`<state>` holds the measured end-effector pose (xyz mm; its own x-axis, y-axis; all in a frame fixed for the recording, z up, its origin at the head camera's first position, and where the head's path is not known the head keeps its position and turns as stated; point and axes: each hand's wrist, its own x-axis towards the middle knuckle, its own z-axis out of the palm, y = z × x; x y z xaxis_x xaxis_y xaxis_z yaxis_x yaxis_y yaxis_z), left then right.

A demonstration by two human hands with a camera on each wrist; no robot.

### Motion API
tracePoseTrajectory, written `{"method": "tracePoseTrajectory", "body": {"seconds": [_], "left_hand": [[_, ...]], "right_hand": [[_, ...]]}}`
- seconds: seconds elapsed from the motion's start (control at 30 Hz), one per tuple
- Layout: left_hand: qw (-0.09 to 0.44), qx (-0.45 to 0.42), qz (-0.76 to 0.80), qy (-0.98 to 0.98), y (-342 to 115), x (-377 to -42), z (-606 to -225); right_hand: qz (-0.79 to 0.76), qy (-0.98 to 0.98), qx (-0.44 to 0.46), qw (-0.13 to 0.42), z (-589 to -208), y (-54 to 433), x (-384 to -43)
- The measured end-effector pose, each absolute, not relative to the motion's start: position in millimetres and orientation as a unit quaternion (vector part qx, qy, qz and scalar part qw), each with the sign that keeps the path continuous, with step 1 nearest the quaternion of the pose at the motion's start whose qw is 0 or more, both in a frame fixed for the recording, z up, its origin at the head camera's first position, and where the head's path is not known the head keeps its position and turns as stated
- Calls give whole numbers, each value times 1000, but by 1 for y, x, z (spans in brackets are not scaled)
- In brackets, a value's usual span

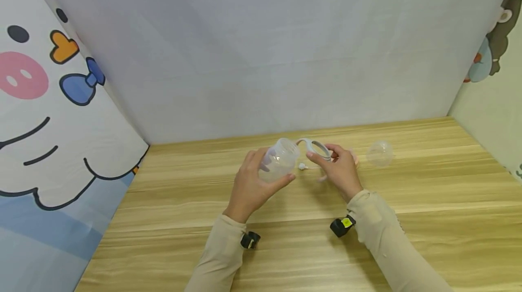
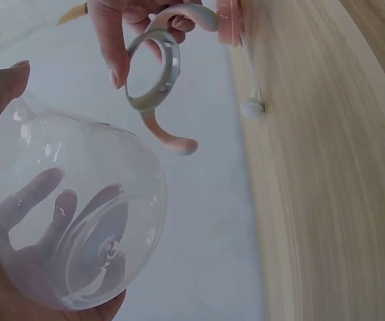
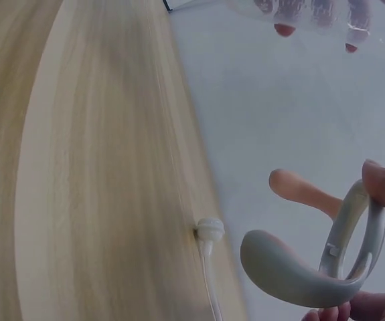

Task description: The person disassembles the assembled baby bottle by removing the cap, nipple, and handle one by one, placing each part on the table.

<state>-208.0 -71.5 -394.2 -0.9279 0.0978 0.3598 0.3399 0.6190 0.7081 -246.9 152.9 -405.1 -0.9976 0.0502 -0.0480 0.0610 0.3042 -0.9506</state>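
Observation:
My left hand grips a clear, wide-necked baby bottle, fingers on its far side and thumb along the near side. The bottle is tilted, its uncovered mouth pointing up and to the right. My right hand pinches a bottle handle ring, pale grey with two curved grips shading to peach, between thumb and fingers. The ring is held above the table just right of the bottle's mouth, apart from it. In the right wrist view, one broad grey grip faces the camera.
A thin clear straw with a white weighted end lies on the wooden table beyond the hands. A pink piece lies behind my right hand, partly hidden. Farther right sits a clear domed cap. A pale cloth wall rises at the back.

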Motion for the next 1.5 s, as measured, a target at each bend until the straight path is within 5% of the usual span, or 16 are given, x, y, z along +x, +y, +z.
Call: {"method": "tracePoseTrajectory", "body": {"seconds": [0.8,1.5], "left_hand": [[152,-124,-407,-892,-73,-207,-394],[137,-124,-413,-892,-71,-207,-393]], "right_hand": [[-578,812,34,81,-419,155,-253],[-595,801,45,48,-427,155,-252]]}}
